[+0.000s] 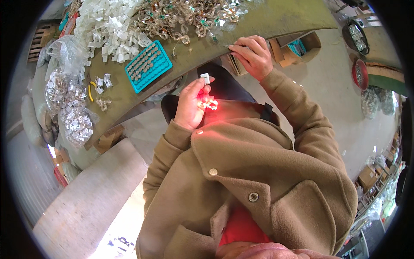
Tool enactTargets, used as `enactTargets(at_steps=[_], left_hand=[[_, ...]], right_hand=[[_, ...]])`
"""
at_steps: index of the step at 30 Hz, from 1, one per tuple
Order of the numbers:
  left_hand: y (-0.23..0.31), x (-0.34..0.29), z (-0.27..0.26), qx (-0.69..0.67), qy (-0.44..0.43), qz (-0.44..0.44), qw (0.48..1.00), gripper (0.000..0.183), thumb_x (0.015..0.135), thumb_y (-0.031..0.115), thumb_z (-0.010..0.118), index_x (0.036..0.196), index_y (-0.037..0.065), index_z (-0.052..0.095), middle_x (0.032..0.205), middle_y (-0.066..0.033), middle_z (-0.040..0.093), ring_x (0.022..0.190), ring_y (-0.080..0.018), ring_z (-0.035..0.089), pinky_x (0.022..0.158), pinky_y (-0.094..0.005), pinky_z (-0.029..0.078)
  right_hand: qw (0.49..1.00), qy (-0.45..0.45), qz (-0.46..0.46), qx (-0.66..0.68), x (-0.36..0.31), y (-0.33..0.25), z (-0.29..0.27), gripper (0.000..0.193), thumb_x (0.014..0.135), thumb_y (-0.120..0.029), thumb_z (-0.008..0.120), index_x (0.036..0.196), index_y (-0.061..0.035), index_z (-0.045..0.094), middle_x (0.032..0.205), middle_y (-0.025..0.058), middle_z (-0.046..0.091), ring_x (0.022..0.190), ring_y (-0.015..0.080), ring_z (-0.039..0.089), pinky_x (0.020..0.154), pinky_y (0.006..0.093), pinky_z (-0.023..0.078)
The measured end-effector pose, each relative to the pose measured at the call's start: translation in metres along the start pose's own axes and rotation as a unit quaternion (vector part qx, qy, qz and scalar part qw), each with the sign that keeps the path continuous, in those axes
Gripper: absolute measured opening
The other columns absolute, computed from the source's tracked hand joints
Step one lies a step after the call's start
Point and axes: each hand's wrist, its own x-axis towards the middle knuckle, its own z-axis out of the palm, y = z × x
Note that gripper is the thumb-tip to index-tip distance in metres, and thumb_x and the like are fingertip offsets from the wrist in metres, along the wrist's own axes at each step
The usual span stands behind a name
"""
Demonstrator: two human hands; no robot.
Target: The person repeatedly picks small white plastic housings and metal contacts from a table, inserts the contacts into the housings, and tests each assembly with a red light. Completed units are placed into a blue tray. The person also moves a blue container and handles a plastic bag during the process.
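In my left hand [189, 103] a small white plastic case [205, 78] is pinched between thumb and fingers, held below the table's near edge. A small coil of light-string wire [210, 105] glows red beside the same palm. My right hand [252, 56] is at the table edge with its fingers curled together; whatever they hold, if anything, is too small to make out. To the left, a turquoise tray [161, 67] lies on the table, with rows of round silver button cells [144, 62] in part of its pockets.
Heaped along the table [276, 19] are white plastic cases [114, 26] and coiled wires [189, 17]. A yellow-handled tool [90, 91] lies near several loose cases. Filled plastic bags [75, 125] hang at the left. An open cardboard box [312, 43] and a red basin [359, 73] stand right.
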Motion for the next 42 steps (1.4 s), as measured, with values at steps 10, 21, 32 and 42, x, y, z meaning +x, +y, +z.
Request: enactTargets(at_steps=[10,21,32,42], left_hand=[[0.01,0.001,0.009,-0.027,-0.026,0.007,0.999,0.034,0.103,0.028,0.052,0.117,-0.001,0.062,0.089,-0.0033,0.066,0.063,-0.0054,0.055,0.068,-0.0239,0.053],[0.021,0.024,0.049,0.563,0.001,0.414,0.715,0.022,0.094,0.021,0.058,0.106,0.003,0.062,0.127,-0.013,0.06,0.085,-0.0314,0.067,0.072,-0.0402,0.053],[0.011,0.025,0.045,0.426,0.033,0.354,0.832,0.022,0.095,0.02,0.06,0.108,0.002,0.064,0.122,-0.0129,0.064,0.078,-0.0209,0.068,0.069,-0.0319,0.055],[0.011,0.009,0.017,0.005,-0.059,0.036,0.998,0.039,0.104,0.029,0.047,0.125,-0.002,0.059,0.099,-0.0078,0.068,0.073,-0.007,0.056,0.071,-0.0263,0.052]], right_hand=[[1.0,0.008,0.008,-0.018,0.002,-0.002,0.003,0.028,0.071,-0.007,0.076,0.098,-0.0115,0.071,0.096,0.0004,0.063,0.086,0.0226,0.059,0.078,0.0363,0.047],[1.0,-0.021,0.009,0.003,0.002,0.0,-0.003,0.03,0.072,-0.01,0.074,0.101,-0.017,0.074,0.097,-0.0012,0.063,0.087,0.0215,0.059,0.08,0.0354,0.047],[1.0,0.008,0.001,-0.011,0.0,0.002,0.003,0.017,0.075,-0.007,0.071,0.09,-0.0127,0.067,0.095,0.0009,0.065,0.086,0.0233,0.06,0.079,0.0372,0.047],[0.968,0.033,0.196,0.156,0.014,-0.04,-0.006,0.015,0.086,0.002,0.063,0.099,-0.0042,0.064,0.091,0.0077,0.067,0.08,0.022,0.067,0.07,0.0306,0.053]])
